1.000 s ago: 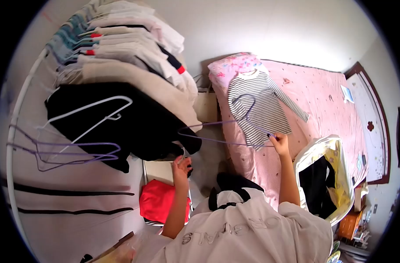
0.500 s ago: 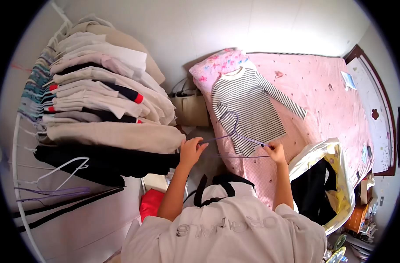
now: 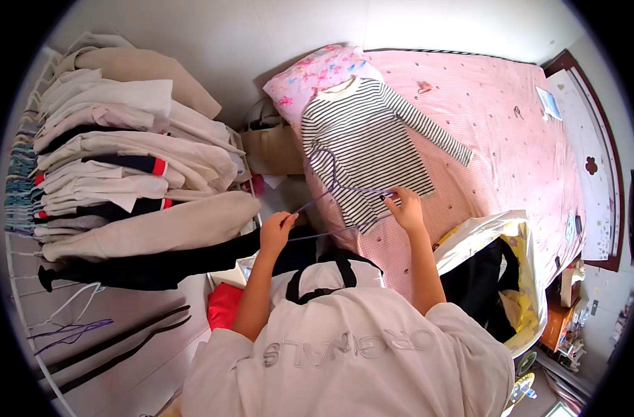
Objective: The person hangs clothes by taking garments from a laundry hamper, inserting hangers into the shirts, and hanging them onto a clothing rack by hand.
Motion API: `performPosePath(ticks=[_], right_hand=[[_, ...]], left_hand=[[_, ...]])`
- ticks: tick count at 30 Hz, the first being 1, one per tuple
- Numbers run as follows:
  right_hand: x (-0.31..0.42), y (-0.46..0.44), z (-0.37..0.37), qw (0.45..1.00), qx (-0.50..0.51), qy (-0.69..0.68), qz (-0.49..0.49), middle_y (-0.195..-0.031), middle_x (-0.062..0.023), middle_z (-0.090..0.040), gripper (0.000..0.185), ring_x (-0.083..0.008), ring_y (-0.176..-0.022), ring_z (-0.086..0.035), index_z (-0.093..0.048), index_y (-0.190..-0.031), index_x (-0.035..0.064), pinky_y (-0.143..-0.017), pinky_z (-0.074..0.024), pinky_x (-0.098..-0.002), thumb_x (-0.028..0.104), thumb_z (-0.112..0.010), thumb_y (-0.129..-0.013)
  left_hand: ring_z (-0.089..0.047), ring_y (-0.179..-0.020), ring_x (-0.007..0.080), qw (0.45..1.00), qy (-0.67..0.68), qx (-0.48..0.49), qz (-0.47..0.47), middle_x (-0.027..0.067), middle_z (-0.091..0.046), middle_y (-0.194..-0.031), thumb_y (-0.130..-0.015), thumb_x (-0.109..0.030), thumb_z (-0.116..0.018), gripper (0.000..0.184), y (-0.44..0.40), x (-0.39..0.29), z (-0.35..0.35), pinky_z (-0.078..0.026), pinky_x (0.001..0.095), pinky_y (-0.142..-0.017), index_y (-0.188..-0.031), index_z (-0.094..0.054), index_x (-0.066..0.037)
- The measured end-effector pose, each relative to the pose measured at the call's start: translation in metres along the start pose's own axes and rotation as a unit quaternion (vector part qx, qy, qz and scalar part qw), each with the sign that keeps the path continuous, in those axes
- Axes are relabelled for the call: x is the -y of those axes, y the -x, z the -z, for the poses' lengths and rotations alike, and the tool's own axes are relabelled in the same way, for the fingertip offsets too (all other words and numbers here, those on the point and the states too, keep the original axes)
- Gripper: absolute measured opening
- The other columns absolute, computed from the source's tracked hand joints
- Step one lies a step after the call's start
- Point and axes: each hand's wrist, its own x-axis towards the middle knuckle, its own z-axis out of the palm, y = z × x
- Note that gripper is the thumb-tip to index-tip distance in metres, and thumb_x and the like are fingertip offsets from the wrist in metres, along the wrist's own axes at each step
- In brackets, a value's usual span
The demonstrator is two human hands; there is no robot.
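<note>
At far left, a white rack carries closely packed garments, with two dark straps below. Red cloth lies beside the left forearm. The left hand has its fingers pinching the left end of a purple hanger. The hanger is held in front of a striped shirt, laid out on a pink bed. The right hand pinches the hanger's right end between its fingers. At right, an open yellow-lined basket contains dark clothes.
</note>
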Motion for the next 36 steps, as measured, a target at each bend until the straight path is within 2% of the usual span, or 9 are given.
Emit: performPosePath(ticks=[8, 11, 16, 17, 20, 23, 28, 30, 36], right_hand=[[-0.024, -0.047, 0.008, 0.982, -0.006, -0.084, -0.169, -0.068, -0.0129, -0.059, 0.019, -0.0239, -0.061, -0.057, -0.062, -0.080, -0.0018, -0.056, -0.0449, -0.0332, 0.016, -0.063, -0.074], [-0.040, -0.063, -0.007, 0.985, -0.127, -0.050, -0.106, -0.072, -0.0096, -0.060, 0.018, -0.0226, -0.067, -0.057, -0.063, -0.080, 0.0005, -0.062, -0.0447, -0.0352, 0.018, -0.063, -0.075], [-0.039, -0.106, -0.004, 0.988, -0.083, 0.014, -0.129, -0.068, -0.0068, -0.058, 0.023, -0.0213, -0.063, -0.052, -0.058, -0.070, 0.0004, -0.070, -0.0375, -0.0358, 0.021, -0.067, -0.070], [-0.036, -0.120, -0.001, 0.989, -0.090, 0.023, -0.119, -0.060, -0.0126, -0.055, 0.021, -0.0231, -0.052, -0.054, -0.057, -0.068, -0.0048, -0.052, -0.0435, -0.0323, 0.013, -0.068, -0.065], [-0.044, -0.159, 0.002, 0.988, -0.082, 0.084, -0.099, -0.057, -0.0111, -0.054, 0.025, -0.0231, -0.053, -0.052, -0.056, -0.064, -0.0030, -0.056, -0.0397, -0.0330, 0.017, -0.070, -0.064], [-0.059, -0.204, 0.010, 0.987, -0.067, 0.105, -0.100, -0.056, -0.0067, -0.053, 0.030, -0.0229, -0.056, -0.050, -0.057, -0.060, 0.0019, -0.069, -0.0343, -0.0344, 0.028, -0.071, -0.065], [-0.067, -0.295, 0.033, 0.976, -0.041, 0.200, -0.070, -0.057, -0.0103, -0.056, 0.027, -0.0238, -0.053, -0.051, -0.059, -0.064, -0.0002, -0.061, -0.0379, -0.0338, 0.024, -0.070, -0.067], [-0.076, -0.327, 0.036, 0.980, -0.037, 0.187, -0.056, -0.060, -0.0128, -0.057, 0.024, -0.0213, -0.051, -0.051, -0.060, -0.067, -0.0019, -0.050, -0.0403, -0.0329, 0.019, -0.070, -0.069], [-0.091, -0.392, 0.031, 0.966, 0.045, 0.251, -0.045, -0.058, -0.0120, -0.057, 0.031, -0.0204, -0.050, -0.052, -0.062, -0.068, -0.0002, -0.051, -0.0420, -0.0327, 0.030, -0.068, -0.072]], left_hand=[[-0.048, -0.055, 0.0157, 0.992, 0.066, 0.104, 0.021, 0.0090, -0.053, -0.061, -0.081, -0.022, -0.059, 0.024, -0.079, 0.008, -0.015, -0.037, 0.0287, -0.053, -0.073, -0.058, 0.001], [-0.048, -0.055, 0.0139, 0.989, 0.076, 0.128, 0.019, 0.0072, -0.053, -0.060, -0.080, -0.020, -0.060, 0.024, -0.123, 0.010, -0.020, -0.037, 0.0272, -0.053, -0.071, -0.058, 0.001], [-0.050, -0.059, 0.0132, 0.985, 0.089, 0.151, -0.009, 0.0072, -0.057, -0.065, -0.080, -0.017, -0.060, 0.020, -0.189, 0.006, -0.024, -0.039, 0.0257, -0.056, -0.072, -0.059, 0.001], [-0.051, -0.060, 0.0130, 0.982, 0.085, 0.167, 0.003, 0.0071, -0.058, -0.067, -0.081, -0.017, -0.059, 0.019, -0.200, 0.013, -0.026, -0.040, 0.0253, -0.057, -0.073, -0.059, 0.000], [-0.053, -0.063, 0.0127, 0.945, 0.249, 0.195, 0.086, 0.0070, -0.061, -0.072, -0.083, -0.017, -0.058, 0.016, -0.242, 0.073, -0.060, -0.042, 0.0244, -0.060, -0.084, -0.061, -0.002], [-0.055, -0.068, 0.0115, 0.948, 0.312, 0.060, -0.004, 0.0064, -0.061, -0.077, -0.085, -0.018, -0.056, 0.019, -0.287, 0.122, -0.091, -0.043, 0.0238, -0.064, -0.096, -0.059, -0.003], [-0.054, -0.085, 0.0328, 0.990, -0.044, 0.020, -0.133, 0.0167, -0.055, -0.090, -0.074, -0.012, -0.060, 0.041, -0.368, 0.123, -0.108, -0.044, 0.0405, -0.075, -0.114, -0.052, -0.011], [-0.050, -0.094, 0.0331, 0.986, -0.092, 0.053, -0.129, 0.0161, -0.052, -0.099, -0.074, -0.011, -0.060, 0.046, -0.394, 0.114, -0.120, -0.045, 0.0405, -0.076, -0.118, -0.049, -0.013], [-0.049, -0.097, 0.0327, 0.969, -0.186, 0.130, -0.094, 0.0149, -0.050, -0.105, -0.076, -0.014, -0.057, 0.046, -0.433, 0.099, -0.141, -0.047, 0.0417, -0.074, -0.120, -0.045, -0.016]])
